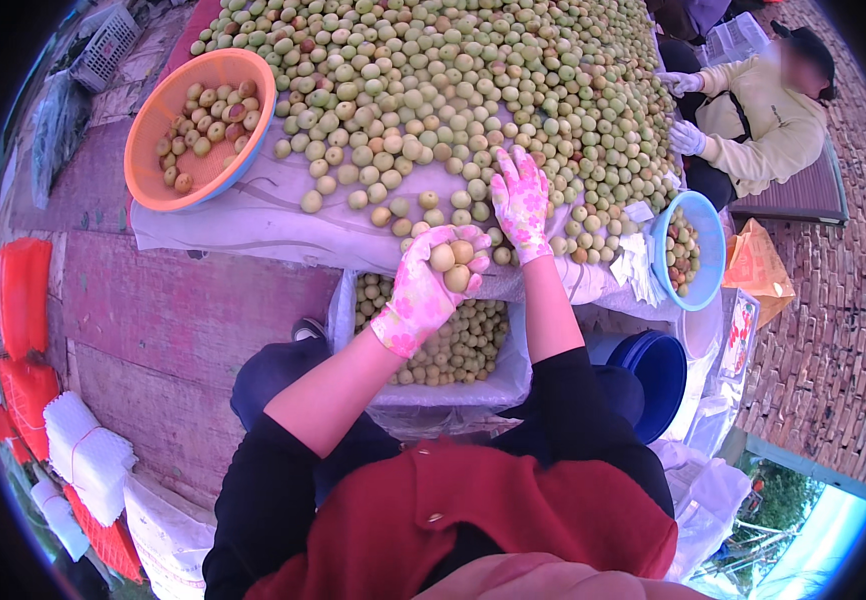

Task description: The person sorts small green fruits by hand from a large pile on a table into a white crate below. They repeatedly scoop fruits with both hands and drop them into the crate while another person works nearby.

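Note:
My left hand (427, 287), in a pink flowered glove, is palm up with its fingers curled round several yellowish-green jujubes (458, 262). It is above the front edge of the cloth-covered table, over a plastic-lined crate (515, 350) full of similar fruit. My right hand (521, 203), gloved alike, lies palm down with stretched fingers at the near edge of the big jujube pile (403, 85). Nothing shows in its grasp, though its palm is hidden. A few loose jujubes sit on the cloth between and beside both hands.
An orange basin (143, 150) with redder jujubes stands at the table's left, a light-blue basin (718, 235) at its right. A dark blue bucket (661, 385) is below right. Across on the right, a co-worker (768, 125) in white gloves reaches to the pile. Red bags (25, 300) lie far left.

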The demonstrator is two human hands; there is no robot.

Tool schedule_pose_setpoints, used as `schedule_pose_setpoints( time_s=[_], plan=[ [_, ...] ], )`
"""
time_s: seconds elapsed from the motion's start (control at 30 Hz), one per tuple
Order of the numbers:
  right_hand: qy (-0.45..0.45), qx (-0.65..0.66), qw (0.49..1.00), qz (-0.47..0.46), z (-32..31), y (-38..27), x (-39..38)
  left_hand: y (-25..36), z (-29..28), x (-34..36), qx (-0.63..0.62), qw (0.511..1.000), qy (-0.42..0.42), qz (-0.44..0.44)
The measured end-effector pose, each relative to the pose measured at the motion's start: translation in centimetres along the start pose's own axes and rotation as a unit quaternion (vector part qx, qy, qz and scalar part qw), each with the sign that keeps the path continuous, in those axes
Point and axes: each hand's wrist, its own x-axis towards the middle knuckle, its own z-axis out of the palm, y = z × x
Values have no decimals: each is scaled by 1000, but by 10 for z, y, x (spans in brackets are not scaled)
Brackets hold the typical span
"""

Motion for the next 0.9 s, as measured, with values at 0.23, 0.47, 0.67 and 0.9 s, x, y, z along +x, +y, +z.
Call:
schedule_pose_setpoints(
  time_s=[0.23,0.47,0.67,0.9],
  plan=[
    [30,44,999,8,22,-30,2,1,-3,-2,-2,1000,11,-17],
    [-18,149,988,40,-26,7,-16,-1,-2,-5,26,999,33,6],
    [-46,-2,977,210,-14,70,42,-3,2,-11,36,997,59,-35],
    [-162,126,930,305,-12,95,75,-7,2,-11,62,995,68,-32]
  ],
)
